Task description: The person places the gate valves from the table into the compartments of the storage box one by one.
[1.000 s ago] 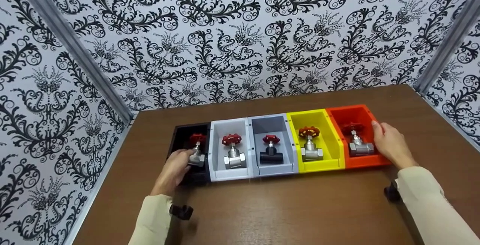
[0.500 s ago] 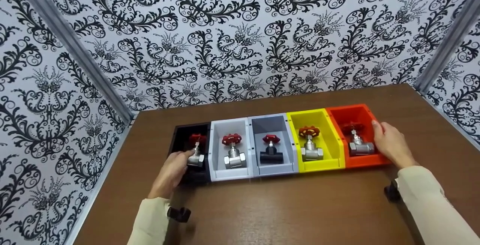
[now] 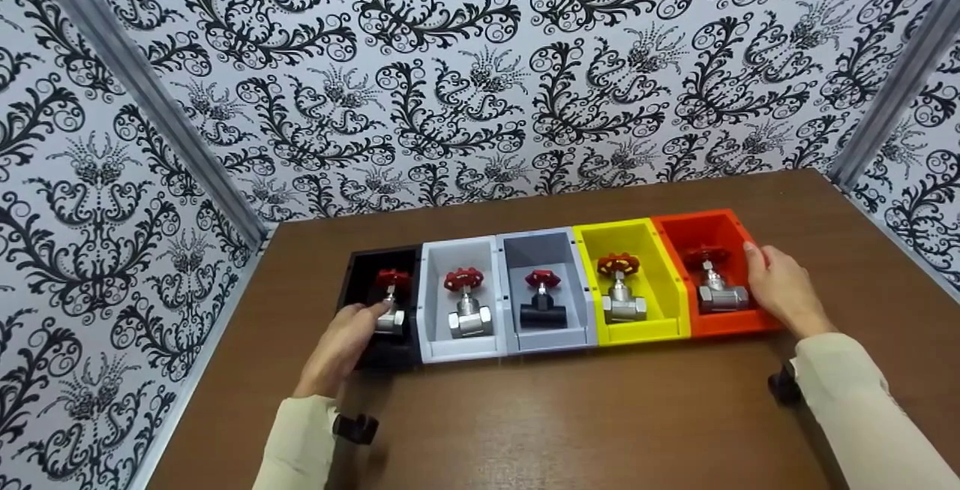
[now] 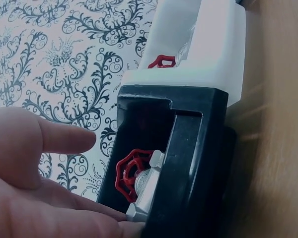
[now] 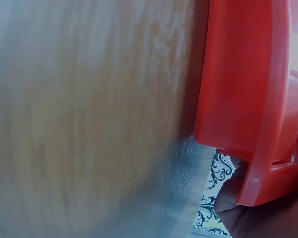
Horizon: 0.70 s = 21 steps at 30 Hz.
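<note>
Five joined bins stand in a row, each with a red-handled valve. My left hand (image 3: 341,344) is at the outer end of the black bin (image 4: 188,173); in the left wrist view its fingers lie straight beside the bin and its thumb is raised, apart from the valve (image 4: 145,191) inside. My right hand (image 3: 787,287) grips the right wall of the red bin (image 5: 238,74), thumb over the rim and fingers curled underneath. A metal valve (image 3: 721,291) sits in that bin. My left fingertips are partly hidden.
Between the end bins are a white bin (image 3: 461,347), a grey bin (image 3: 551,338) and a yellow bin (image 3: 645,332). The brown table (image 3: 570,415) extends in front, and patterned walls (image 3: 465,85) rise behind and at the sides.
My left hand and forearm have shifted slightly left and down, and the valve in the black bin sits a little further left. My right hand and the bins look still.
</note>
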Each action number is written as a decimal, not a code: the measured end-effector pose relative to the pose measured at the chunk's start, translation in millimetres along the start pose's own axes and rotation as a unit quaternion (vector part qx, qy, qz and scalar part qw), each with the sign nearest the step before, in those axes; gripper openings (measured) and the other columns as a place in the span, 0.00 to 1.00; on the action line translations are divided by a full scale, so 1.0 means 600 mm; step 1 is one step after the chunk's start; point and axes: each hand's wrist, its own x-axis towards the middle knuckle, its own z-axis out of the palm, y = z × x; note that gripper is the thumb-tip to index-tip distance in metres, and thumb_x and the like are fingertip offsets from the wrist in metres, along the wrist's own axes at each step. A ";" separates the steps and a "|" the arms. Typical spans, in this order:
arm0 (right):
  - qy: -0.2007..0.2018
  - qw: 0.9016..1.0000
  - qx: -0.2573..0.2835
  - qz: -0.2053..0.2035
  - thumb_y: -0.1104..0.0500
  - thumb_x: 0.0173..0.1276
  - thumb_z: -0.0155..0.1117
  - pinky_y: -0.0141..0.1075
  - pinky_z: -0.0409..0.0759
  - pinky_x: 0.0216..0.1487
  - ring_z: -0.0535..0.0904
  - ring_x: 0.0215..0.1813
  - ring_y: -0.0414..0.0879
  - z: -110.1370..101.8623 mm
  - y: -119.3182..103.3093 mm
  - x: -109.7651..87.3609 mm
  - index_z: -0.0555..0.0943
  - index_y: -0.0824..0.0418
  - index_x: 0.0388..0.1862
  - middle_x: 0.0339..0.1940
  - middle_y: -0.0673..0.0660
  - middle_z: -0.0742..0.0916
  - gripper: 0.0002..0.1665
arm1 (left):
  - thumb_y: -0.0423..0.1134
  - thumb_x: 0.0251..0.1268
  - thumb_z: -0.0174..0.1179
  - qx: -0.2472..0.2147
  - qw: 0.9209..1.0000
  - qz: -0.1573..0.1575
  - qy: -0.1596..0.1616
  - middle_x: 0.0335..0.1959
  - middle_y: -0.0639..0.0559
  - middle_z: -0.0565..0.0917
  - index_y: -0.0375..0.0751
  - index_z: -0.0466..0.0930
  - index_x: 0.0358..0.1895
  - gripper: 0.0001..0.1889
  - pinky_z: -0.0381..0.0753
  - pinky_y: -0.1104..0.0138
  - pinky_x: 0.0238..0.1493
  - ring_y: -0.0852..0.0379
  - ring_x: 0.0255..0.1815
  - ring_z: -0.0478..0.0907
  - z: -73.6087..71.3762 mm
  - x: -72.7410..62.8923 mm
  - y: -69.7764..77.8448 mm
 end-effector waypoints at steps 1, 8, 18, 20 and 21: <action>-0.001 1.000 0.001 0.000 0.45 0.82 0.34 0.43 0.66 0.33 0.71 0.31 0.58 0.000 0.000 0.000 0.70 0.68 0.36 0.26 0.61 0.73 0.29 | 0.54 0.74 0.50 -0.001 1.000 -0.004 -0.001 0.76 0.30 0.54 0.25 0.51 0.74 0.40 0.52 0.44 0.74 0.35 0.76 0.52 -0.001 -0.002 0.001; -0.010 1.000 0.000 0.007 0.44 0.82 0.32 0.44 0.67 0.35 0.71 0.34 0.59 -0.001 0.003 0.002 0.70 0.69 0.39 0.28 0.63 0.73 0.30 | 0.56 0.73 0.50 0.019 1.000 -0.009 -0.008 0.78 0.31 0.50 0.26 0.46 0.76 0.44 0.50 0.44 0.74 0.35 0.77 0.48 -0.005 -0.010 0.004; -0.012 1.000 -0.002 0.006 0.44 0.82 0.32 0.45 0.67 0.36 0.71 0.34 0.59 0.001 0.005 0.003 0.70 0.69 0.39 0.28 0.63 0.74 0.30 | 0.53 0.74 0.50 0.014 0.999 0.026 -0.015 0.70 0.33 0.65 0.27 0.61 0.70 0.35 0.58 0.44 0.71 0.39 0.70 0.61 -0.004 -0.010 0.000; -0.008 1.000 -0.002 0.003 0.44 0.82 0.32 0.46 0.67 0.36 0.71 0.34 0.60 0.002 0.004 0.003 0.70 0.68 0.38 0.28 0.63 0.73 0.30 | 0.53 0.74 0.50 0.013 0.999 0.032 -0.015 0.67 0.33 0.68 0.27 0.64 0.68 0.33 0.60 0.45 0.70 0.40 0.68 0.64 -0.004 -0.011 0.000; -0.004 1.000 -0.003 0.002 0.45 0.82 0.33 0.46 0.67 0.36 0.71 0.34 0.60 0.002 0.004 0.003 0.71 0.68 0.38 0.28 0.63 0.73 0.30 | 0.53 0.74 0.50 0.012 0.999 0.030 -0.015 0.69 0.33 0.67 0.27 0.62 0.69 0.34 0.59 0.44 0.71 0.39 0.69 0.63 -0.005 -0.012 0.000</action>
